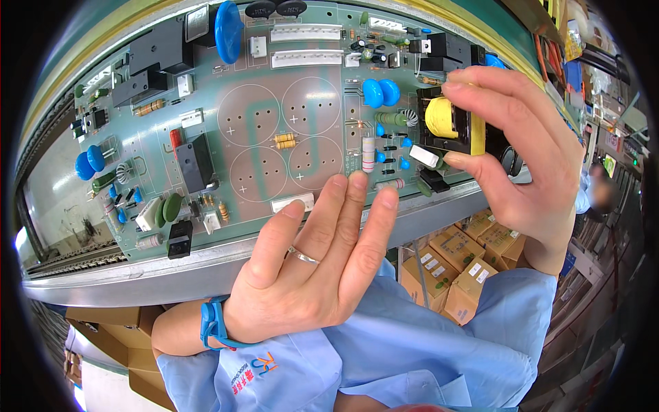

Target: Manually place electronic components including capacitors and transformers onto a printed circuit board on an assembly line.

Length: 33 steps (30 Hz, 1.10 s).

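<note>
My right hand (528, 137) grips a transformer (443, 118) with yellow winding tape and a black frame, thumb below and fingers above. The transformer is at the right part of a large green circuit board (257, 185); whether its pins sit in the holes is hidden. My left hand (316, 275), with a ring and a blue wrist strap, lies with its fingers stretched out over the board's near edge. Its fingertips are close to a grey banded resistor (368, 154) and a white connector (293, 202). The left thumb is hidden.
The board rests on a metal rail (206, 275) with a chain track at the left. Blue disc capacitors (228, 32), black relays (161, 53) and white connectors stand on it. Cardboard boxes (456, 248) are below, an open carton (127, 336) at lower left. Another person is far right.
</note>
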Motion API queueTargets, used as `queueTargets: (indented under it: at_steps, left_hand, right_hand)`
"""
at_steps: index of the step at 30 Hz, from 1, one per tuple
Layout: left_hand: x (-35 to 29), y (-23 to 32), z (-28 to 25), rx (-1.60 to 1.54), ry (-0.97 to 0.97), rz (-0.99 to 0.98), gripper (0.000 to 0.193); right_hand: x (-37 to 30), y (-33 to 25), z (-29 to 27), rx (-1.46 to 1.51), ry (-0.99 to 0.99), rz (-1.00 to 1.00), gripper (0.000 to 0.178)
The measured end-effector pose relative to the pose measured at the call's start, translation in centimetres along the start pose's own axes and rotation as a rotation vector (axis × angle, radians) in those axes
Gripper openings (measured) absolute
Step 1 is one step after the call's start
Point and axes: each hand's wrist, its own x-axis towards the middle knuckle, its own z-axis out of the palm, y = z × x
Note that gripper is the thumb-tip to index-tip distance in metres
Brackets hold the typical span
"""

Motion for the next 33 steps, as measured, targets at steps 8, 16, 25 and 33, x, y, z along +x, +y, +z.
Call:
queueTargets:
  at_steps: [8, 16, 25, 33]
  left_hand:
    - [0.0, 0.2, 0.0, -0.05, 0.004, -0.056, 0.041]
    - [0.1, 0.3, 0.1, -0.062, 0.01, -0.063, 0.041]
    - [0.1, 0.4, 0.2, -0.044, 0.018, -0.059, 0.042]
    - [0.2, 0.6, 0.2, -0.069, 0.006, -0.064, 0.046]
  right_hand:
    - [0.3, 0.9, -0.3, 0.077, -0.041, -0.016, 0.048]
    - [-0.6, 0.8, 0.2, 0.109, 0.025, 0.046, 0.047]
    - [0.1, -0.7, 0.1, 0.095, 0.026, 0.108, 0.046]
    - [0.3, 0.7, -0.2, 0.058, 0.034, -0.07, 0.044]
